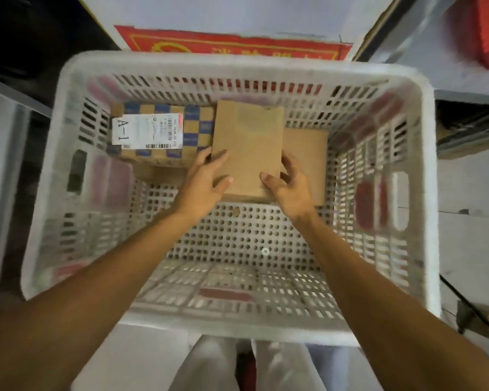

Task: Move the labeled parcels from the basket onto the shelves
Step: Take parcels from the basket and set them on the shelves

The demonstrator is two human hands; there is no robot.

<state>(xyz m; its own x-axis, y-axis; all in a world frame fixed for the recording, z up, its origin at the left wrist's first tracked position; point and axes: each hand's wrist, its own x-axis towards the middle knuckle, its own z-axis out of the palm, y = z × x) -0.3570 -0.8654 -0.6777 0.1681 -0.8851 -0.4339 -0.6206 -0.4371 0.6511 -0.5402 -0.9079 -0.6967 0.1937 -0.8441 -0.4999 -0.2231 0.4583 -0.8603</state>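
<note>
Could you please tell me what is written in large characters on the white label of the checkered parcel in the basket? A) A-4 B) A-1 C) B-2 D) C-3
B: the white label on the checkered parcel, at the far left of the basket, reads A-1.

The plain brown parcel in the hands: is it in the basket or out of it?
Inside. The plain brown parcel is within the basket walls; left hand and right hand hold its near corners.
</note>
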